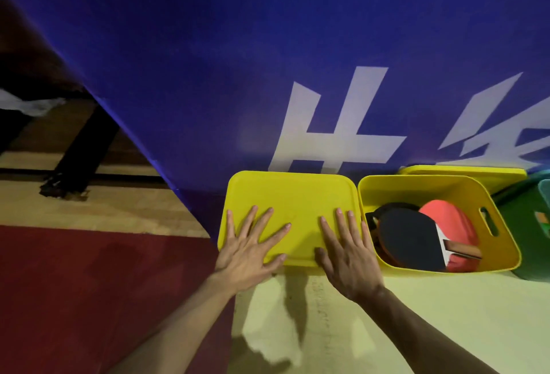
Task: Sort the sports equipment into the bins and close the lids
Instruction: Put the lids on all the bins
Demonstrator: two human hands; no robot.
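A yellow lid (pixel 293 198) covers the left yellow bin, which stands against a blue banner. My left hand (pixel 248 247) lies flat on the lid's near left part, fingers spread. My right hand (pixel 345 251) lies flat on its near right part, thumb at the front edge. Beside it on the right stands an open yellow bin (pixel 503 242) holding table tennis paddles: a black-faced one (pixel 412 239) on top and a red-faced one (pixel 451 218) behind it. A second yellow lid (pixel 464 172) leans behind that open bin.
A green bin (pixel 529 224) stands at the far right edge, partly cut off. The blue banner (pixel 268 76) with white characters rises right behind the bins. Pale floor lies under my arms, a dark red mat (pixel 89 299) to the left, and a black stand foot (pixel 64 186) beyond it.
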